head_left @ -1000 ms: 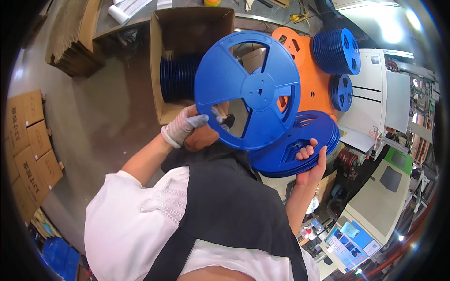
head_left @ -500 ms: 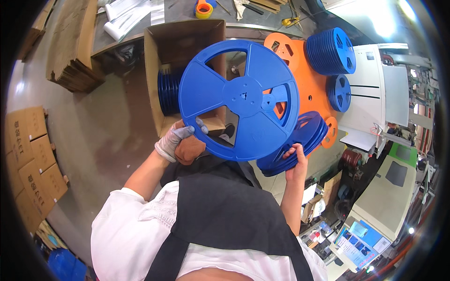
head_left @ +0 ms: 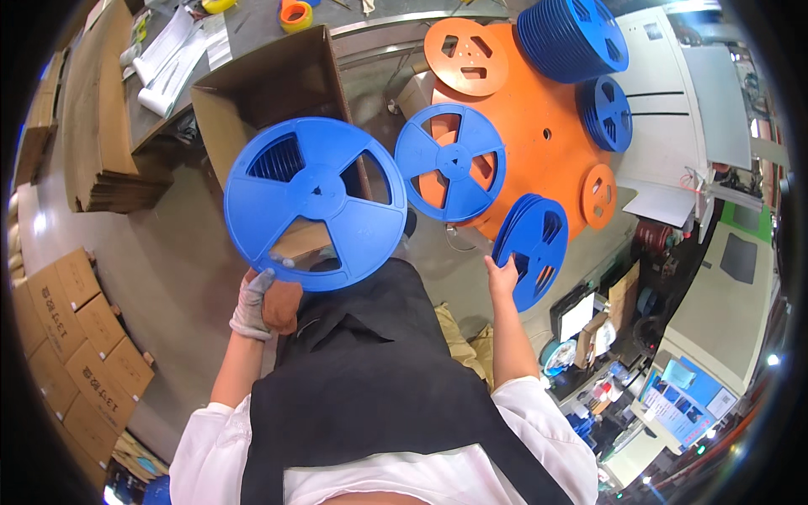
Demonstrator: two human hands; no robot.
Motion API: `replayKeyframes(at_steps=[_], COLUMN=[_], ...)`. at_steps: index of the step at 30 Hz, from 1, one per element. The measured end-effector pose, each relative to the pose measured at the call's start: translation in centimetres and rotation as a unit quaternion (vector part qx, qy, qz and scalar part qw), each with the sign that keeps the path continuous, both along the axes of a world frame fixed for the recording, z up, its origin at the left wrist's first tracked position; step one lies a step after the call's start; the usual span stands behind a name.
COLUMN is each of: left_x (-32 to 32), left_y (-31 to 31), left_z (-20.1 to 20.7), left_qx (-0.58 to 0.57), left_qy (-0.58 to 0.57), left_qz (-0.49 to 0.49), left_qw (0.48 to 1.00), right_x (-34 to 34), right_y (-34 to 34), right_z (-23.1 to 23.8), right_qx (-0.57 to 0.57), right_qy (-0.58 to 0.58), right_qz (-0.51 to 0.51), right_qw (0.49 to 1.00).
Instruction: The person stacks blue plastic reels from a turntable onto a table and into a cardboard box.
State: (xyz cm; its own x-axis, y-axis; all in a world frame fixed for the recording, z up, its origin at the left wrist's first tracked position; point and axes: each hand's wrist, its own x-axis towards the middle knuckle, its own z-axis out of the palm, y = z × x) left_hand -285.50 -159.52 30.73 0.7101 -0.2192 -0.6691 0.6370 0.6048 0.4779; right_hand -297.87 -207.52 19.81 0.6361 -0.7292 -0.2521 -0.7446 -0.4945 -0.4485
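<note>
My left hand [head_left: 257, 305], in a pale glove, grips the lower rim of a large blue reel [head_left: 374, 225] with three wide cut-outs. A brown cloth-like piece [head_left: 281, 306] sits at the same palm. The reel faces me, in front of the cardboard box [head_left: 328, 71], and through one cut-out the edges of several reels show. My bare right hand [head_left: 502, 276] is closed on the near edge of a stack of blue reels [head_left: 539, 282], tilted at the front of the orange round table [head_left: 526, 151]. Its fingers are partly hidden behind the reels.
Another blue reel [head_left: 455, 202] rests on an orange disc at the table's left. Taller blue stacks [head_left: 560, 38] stand at its far right, and a bare orange disc [head_left: 598, 198] nearer. Flattened cartons [head_left: 101, 126] lean at left; a grey workbench [head_left: 252, 38] lies behind.
My left hand has carried its reel leftward, over the box opening. My right hand's stack has swung away from that reel and shows more upright. The view has shifted, uncovering the table's left side.
</note>
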Motion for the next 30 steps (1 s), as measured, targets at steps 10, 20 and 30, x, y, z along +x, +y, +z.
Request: replayKeyframes(at_steps=[10,20,30], left_x=[-2.8,-3.8,-6.9], left_y=[-2.9,-5.0,-6.0], left_z=[-1.9,-0.7,-2.0], left_qx=[-0.005,0.049,0.081], left_qy=[0.036,0.038,0.076], left_qz=[0.012,0.039,0.139], left_qw=[0.999,0.997,0.984], right_x=[6.6,16.0,38.1], right_y=[1.4,2.2,-1.3], right_z=[-2.2,-6.0,-7.2], right_qx=[-0.066,-0.144,-0.168], right_qy=[0.040,-0.075,-0.075], right_qz=[0.179,0.414,0.395], right_qw=[0.981,0.896,0.900])
